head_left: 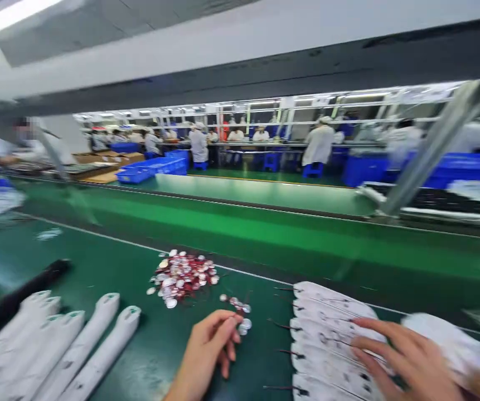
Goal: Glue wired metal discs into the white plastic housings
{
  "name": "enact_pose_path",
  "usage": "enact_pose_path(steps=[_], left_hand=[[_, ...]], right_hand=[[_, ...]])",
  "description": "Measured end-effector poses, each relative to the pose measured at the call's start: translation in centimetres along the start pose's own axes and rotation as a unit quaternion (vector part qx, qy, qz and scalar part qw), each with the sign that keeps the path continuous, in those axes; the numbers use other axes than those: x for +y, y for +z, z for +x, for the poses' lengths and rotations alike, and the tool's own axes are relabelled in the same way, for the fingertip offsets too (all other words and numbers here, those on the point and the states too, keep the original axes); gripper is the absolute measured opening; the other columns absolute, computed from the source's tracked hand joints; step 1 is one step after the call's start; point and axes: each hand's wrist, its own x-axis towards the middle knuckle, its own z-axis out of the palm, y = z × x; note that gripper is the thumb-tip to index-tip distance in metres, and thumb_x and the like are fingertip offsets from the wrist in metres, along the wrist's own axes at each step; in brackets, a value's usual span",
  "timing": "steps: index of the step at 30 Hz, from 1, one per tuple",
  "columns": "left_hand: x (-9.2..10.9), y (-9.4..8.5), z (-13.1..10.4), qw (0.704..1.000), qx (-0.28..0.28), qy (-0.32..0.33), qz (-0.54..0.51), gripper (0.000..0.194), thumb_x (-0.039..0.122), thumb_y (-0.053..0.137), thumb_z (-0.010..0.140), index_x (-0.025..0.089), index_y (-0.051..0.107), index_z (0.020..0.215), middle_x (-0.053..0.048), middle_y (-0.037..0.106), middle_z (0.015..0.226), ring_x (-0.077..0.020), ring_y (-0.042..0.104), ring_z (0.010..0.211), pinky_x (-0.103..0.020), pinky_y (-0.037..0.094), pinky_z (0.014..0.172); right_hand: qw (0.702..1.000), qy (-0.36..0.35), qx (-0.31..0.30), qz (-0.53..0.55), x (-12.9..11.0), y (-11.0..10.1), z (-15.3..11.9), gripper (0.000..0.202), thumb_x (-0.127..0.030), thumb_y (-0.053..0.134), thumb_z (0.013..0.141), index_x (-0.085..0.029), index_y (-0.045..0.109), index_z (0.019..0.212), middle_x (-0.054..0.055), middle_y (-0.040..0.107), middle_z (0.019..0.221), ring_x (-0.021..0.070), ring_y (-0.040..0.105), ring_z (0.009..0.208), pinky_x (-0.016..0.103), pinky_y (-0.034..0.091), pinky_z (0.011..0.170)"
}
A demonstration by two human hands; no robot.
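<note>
My left hand is over the green work surface with thumb and index finger pinched together. Whatever lies between those fingertips is too small to make out. Beside them is a small cluster of round silvery discs with reddish wires. My right hand is spread, its fingertips at a row of white elongated plastic shells. Thin dark wires run along these shells and stick out past their left ends. Farther back sits a larger heap of silvery discs with red wires.
At left lie several long white plastic pieces and a black elongated object. A white rounded thing sits at right. A green conveyor belt runs behind, with blue bins and people in white coats beyond. A metal post rises at right.
</note>
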Motion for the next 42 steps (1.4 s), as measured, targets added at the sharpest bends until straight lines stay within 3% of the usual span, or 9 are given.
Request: enact_pose_path(steps=[2, 5, 12, 17, 24, 30, 34, 37, 42], left_hand=[[0.0, -0.3, -0.1, 0.999, 0.002, 0.013, 0.047, 0.044, 0.053, 0.075, 0.059, 0.013, 0.067, 0.078, 0.001, 0.059, 0.063, -0.0072, 0.051, 0.048, -0.013, 0.04, 0.033], [-0.2, -1.1, 0.0, 0.992, -0.004, 0.024, 0.121, 0.045, 0.056, 0.071, 0.063, 0.014, 0.068, 0.08, 0.001, 0.06, 0.064, -0.0082, 0.049, 0.049, -0.017, 0.043, 0.036], [-1.0, -2.4, 0.4, 0.985, -0.012, 0.034, 0.168, 0.043, 0.054, 0.071, 0.065, 0.017, 0.067, 0.087, 0.0, 0.062, 0.067, -0.01, 0.05, 0.052, -0.019, 0.043, 0.041], [-0.3, -1.6, 0.0, 0.984, 0.012, 0.038, 0.174, 0.045, 0.057, 0.071, 0.063, 0.017, 0.064, 0.083, 0.002, 0.06, 0.062, -0.009, 0.048, 0.048, -0.019, 0.043, 0.043], [0.6, -0.5, -0.3, 0.982, 0.055, 0.032, 0.175, 0.056, 0.063, 0.074, 0.049, 0.015, 0.063, 0.076, 0.002, 0.059, 0.056, -0.0094, 0.046, 0.044, -0.021, 0.041, 0.04], [0.8, -0.4, -0.3, 0.983, 0.056, 0.033, 0.174, 0.054, 0.062, 0.073, 0.05, 0.016, 0.064, 0.076, 0.002, 0.06, 0.056, -0.0091, 0.046, 0.044, -0.02, 0.041, 0.04], [0.8, -0.3, -0.3, 0.983, 0.062, 0.033, 0.169, 0.054, 0.062, 0.074, 0.047, 0.015, 0.064, 0.073, 0.001, 0.06, 0.054, -0.0096, 0.046, 0.044, -0.021, 0.04, 0.039], [0.4, -0.9, -0.2, 0.985, 0.047, 0.039, 0.164, 0.052, 0.06, 0.074, 0.053, 0.015, 0.065, 0.077, 0.0, 0.061, 0.058, -0.0103, 0.048, 0.046, -0.021, 0.041, 0.04], [-0.2, -1.5, 0.1, 0.983, 0.003, 0.043, 0.176, 0.042, 0.053, 0.07, 0.065, 0.017, 0.066, 0.085, 0.001, 0.062, 0.063, -0.0096, 0.05, 0.05, -0.02, 0.043, 0.045]], right_hand=[[1.0, -0.001, 0.004, -0.014, -0.7, -1.1, 0.4, 0.027, -0.042, 0.044, 0.094, -0.025, 0.061, 0.082, 0.006, 0.06, 0.1, 0.0278, 0.052, 0.091, 0.042, 0.042, 0.071], [0.998, 0.025, -0.054, -0.025, -1.6, -0.8, 0.8, 0.018, -0.024, 0.046, 0.092, -0.025, 0.06, 0.081, 0.004, 0.055, 0.111, 0.0295, 0.045, 0.102, 0.045, 0.039, 0.077], [0.993, 0.077, -0.094, -0.01, -2.3, -0.3, 0.5, 0.022, -0.018, 0.044, 0.087, -0.026, 0.06, 0.074, 0.004, 0.053, 0.112, 0.0329, 0.039, 0.107, 0.05, 0.039, 0.078], [0.98, 0.066, -0.189, 0.006, -2.6, -1.1, 0.4, 0.02, -0.011, 0.055, 0.081, -0.028, 0.06, 0.073, 0.001, 0.048, 0.12, 0.0334, 0.033, 0.115, 0.05, 0.039, 0.08], [0.982, 0.064, -0.178, 0.021, -2.5, -0.9, 0.1, 0.021, -0.006, 0.059, 0.077, -0.025, 0.06, 0.07, 0.004, 0.05, 0.115, 0.0349, 0.035, 0.111, 0.052, 0.039, 0.077], [0.977, 0.081, -0.197, 0.03, -2.7, -0.9, 0.0, 0.02, -0.007, 0.058, 0.077, -0.026, 0.061, 0.071, 0.003, 0.051, 0.117, 0.0346, 0.034, 0.113, 0.054, 0.038, 0.081], [0.972, 0.073, -0.219, 0.048, -2.8, -1.1, 0.0, 0.018, -0.015, 0.055, 0.083, -0.03, 0.065, 0.082, 0.002, 0.048, 0.121, 0.0335, 0.035, 0.114, 0.053, 0.039, 0.082], [0.975, 0.059, -0.21, 0.042, -3.1, -0.7, -0.1, 0.025, -0.015, 0.046, 0.088, -0.031, 0.065, 0.083, 0.002, 0.047, 0.123, 0.0327, 0.033, 0.117, 0.054, 0.037, 0.084], [0.979, 0.026, -0.201, 0.018, -3.6, -0.7, 0.4, 0.033, -0.007, 0.039, 0.084, -0.029, 0.063, 0.08, 0.002, 0.049, 0.124, 0.0329, 0.034, 0.119, 0.055, 0.038, 0.082]])
